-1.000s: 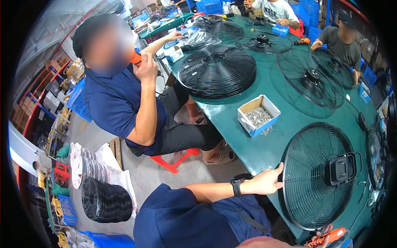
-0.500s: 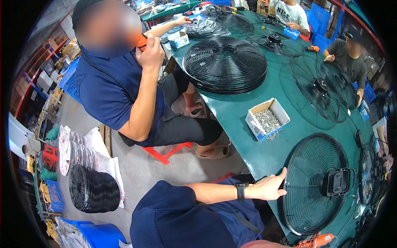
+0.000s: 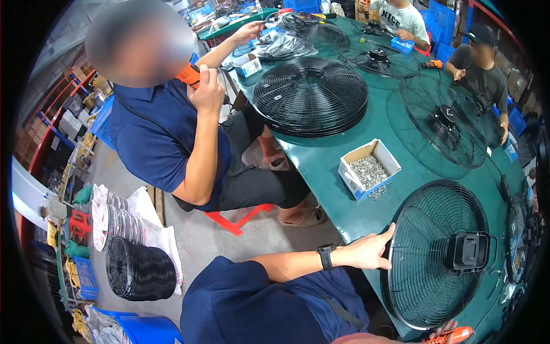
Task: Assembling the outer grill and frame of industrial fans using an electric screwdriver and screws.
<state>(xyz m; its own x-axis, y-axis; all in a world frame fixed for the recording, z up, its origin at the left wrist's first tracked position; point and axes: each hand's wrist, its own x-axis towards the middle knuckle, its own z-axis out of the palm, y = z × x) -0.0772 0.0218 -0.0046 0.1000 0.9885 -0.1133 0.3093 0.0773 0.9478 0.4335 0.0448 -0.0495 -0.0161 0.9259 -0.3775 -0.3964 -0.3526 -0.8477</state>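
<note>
A black wire fan guard (image 3: 421, 252) stands tilted on the near right of the green table, with a black motor housing (image 3: 467, 252) at its centre. My left hand (image 3: 366, 250), with a watch on the wrist, holds its left rim, index finger and thumb spread along the edge; the other fingers are partly hidden. Low at the picture's edge, my right hand (image 3: 440, 333) is closed round an orange electric screwdriver (image 3: 458, 333), below the guard. Most of that hand is cut off.
An open box of small screws (image 3: 369, 169) stands beyond my left hand, some spilled beside it. Stacked black guards (image 3: 309, 97) lie farther off. A co-worker (image 3: 172, 132) sits at the left with an orange tool; others work across the green table (image 3: 321, 189).
The view has shifted slightly. The guard appears turned a little more toward me, my left hand still at its rim. The screwdriver shows slightly farther right.
</note>
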